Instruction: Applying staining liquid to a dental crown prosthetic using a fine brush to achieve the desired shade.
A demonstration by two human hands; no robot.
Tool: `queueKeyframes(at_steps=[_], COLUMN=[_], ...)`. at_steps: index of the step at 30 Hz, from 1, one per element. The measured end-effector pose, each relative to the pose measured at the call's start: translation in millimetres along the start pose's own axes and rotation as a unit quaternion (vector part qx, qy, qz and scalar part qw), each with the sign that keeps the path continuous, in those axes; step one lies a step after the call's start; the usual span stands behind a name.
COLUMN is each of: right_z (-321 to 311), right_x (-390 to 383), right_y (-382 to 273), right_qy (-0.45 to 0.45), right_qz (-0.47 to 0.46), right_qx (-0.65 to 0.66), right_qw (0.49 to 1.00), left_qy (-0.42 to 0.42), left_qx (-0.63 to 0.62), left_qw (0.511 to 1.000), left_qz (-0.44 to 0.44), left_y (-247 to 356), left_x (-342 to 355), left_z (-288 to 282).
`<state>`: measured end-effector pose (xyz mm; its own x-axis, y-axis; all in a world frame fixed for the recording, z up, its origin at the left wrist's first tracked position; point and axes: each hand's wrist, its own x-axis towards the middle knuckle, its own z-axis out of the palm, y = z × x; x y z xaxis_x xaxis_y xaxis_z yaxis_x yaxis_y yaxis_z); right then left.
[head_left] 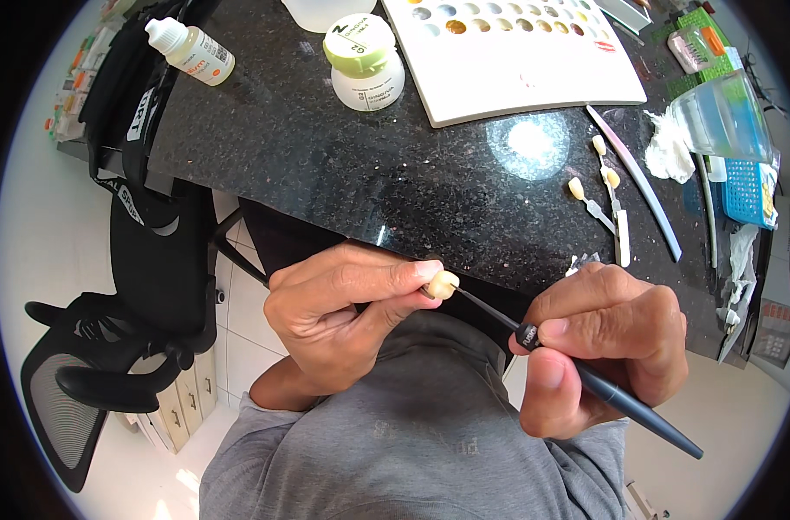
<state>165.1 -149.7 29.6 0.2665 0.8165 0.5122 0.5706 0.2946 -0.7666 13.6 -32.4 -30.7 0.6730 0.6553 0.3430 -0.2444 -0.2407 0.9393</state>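
Between the thumb and index finger of my left hand is a small cream-coloured dental crown, pinched at its left side. My right hand grips a dark fine-tipped brush like a pen, its handle slanting down to the right. The brush's thin tip meets the right side of the crown. Both hands are raised in front of the grey shirt, just off the near edge of the black speckled countertop.
A white palette with coloured wells lies at the back. Left of it stand a green-lidded jar and a dropper bottle. Tooth shade tabs, a curved slender tool and a blue basket are at right. A black chair stands left.
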Motion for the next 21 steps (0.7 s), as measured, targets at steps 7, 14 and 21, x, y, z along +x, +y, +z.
queueKeyframes(at_steps=[7, 14, 21], right_z=[0.1, -1.0, 0.4], right_x=[0.6, 2.8, 1.7], right_y=[1.8, 0.3, 2.3], right_qy=[-0.009, -0.016, -0.008], right_qz=[-0.014, -0.014, -0.022], right_qx=[-0.005, -0.007, -0.010], right_qw=[1.000, 1.000, 1.000], left_qy=[-0.003, -0.005, -0.004], left_qx=[0.005, 0.008, 0.015], left_qw=[1.000, 1.000, 1.000], left_qz=[0.003, 0.003, -0.004], left_y=[0.0, 0.4, 0.8], left_x=[1.2, 1.6, 0.9], left_z=[0.5, 0.1, -0.2])
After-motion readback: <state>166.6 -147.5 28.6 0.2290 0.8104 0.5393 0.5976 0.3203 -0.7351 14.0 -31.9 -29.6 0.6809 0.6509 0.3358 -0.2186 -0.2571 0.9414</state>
